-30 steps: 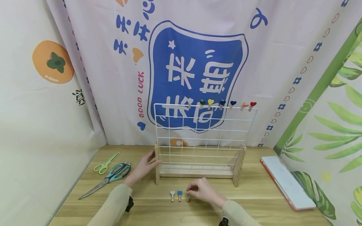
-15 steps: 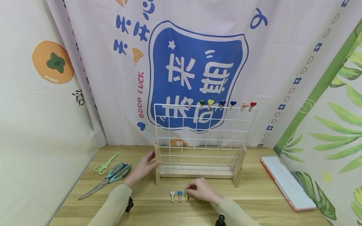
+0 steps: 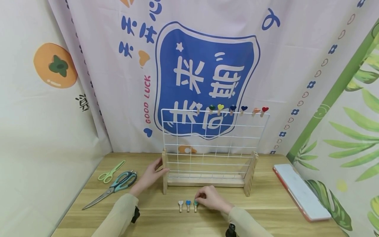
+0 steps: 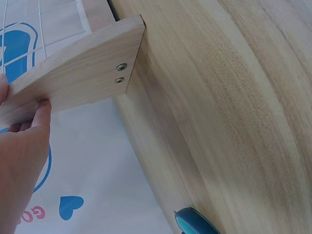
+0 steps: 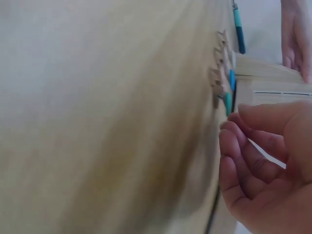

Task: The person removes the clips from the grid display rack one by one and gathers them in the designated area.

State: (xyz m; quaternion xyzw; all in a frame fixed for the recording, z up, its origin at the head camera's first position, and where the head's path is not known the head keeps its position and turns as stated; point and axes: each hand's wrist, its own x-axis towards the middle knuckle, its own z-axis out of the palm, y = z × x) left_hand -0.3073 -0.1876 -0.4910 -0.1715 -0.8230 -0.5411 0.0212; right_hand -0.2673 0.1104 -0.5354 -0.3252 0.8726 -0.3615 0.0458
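Observation:
A white wire grid rack (image 3: 207, 144) on a wooden base stands at the middle of the table. My left hand (image 3: 151, 174) grips its left wooden post (image 4: 92, 68), fingers on both sides of the wood. In front of the rack lies a row of small heart clothespins: a white clothespin (image 3: 180, 205), a blue clothespin (image 3: 188, 205) and a green clothespin (image 3: 195, 206). My right hand (image 3: 211, 199) is beside the green one, fingertips right at its heart. In the right wrist view those fingers (image 5: 234, 161) are loosely curled, with a small gap to the clothespin.
Several heart clothespins (image 3: 220, 107) sit clipped along the rack's top wire. To the left lie green scissors (image 3: 108, 175) and larger teal-handled scissors (image 3: 118, 184). A long white case with a red edge (image 3: 302, 191) lies at the right. A printed curtain (image 3: 130, 98) hangs behind.
The green clothespin has shifted slightly left into the row and turned from its edge to heart side up. My right hand has eased off it; my left hand has stayed on the post.

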